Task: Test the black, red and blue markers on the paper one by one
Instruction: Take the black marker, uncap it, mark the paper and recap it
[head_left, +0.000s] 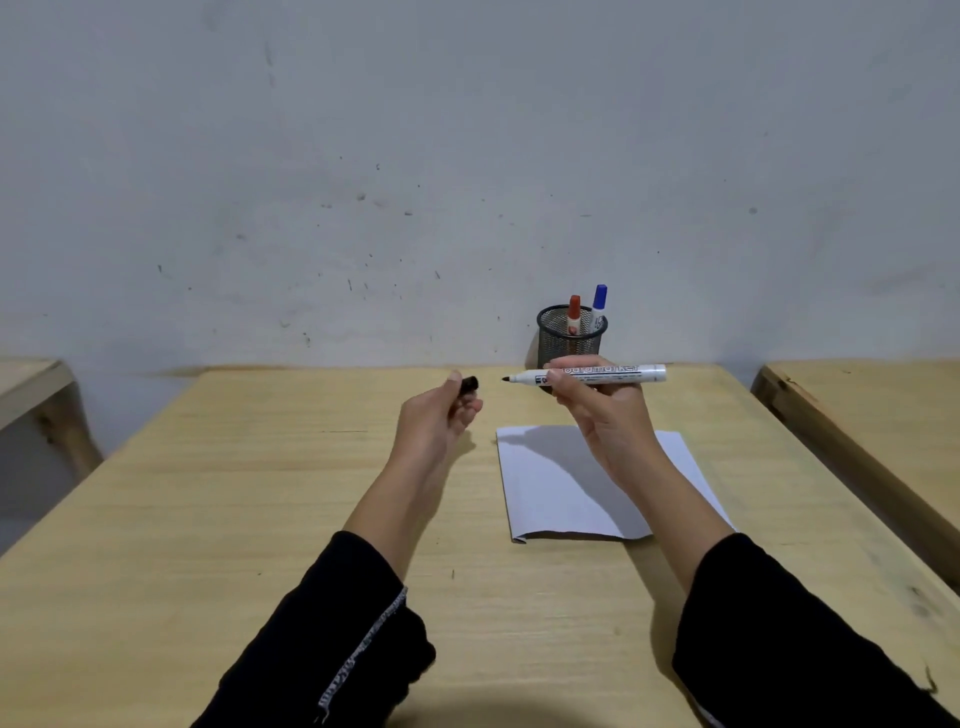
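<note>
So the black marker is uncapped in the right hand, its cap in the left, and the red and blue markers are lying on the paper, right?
Not quite: the head view shows the red marker and blue marker standing in the mesh cup, not on the paper. The rest holds.

Matt wooden table (260, 467), metal mesh cup (570, 343) (black), smooth white paper (550, 483)

One head-worn view looks forward and down over the table (260, 493) toward the wall (363, 156)
</note>
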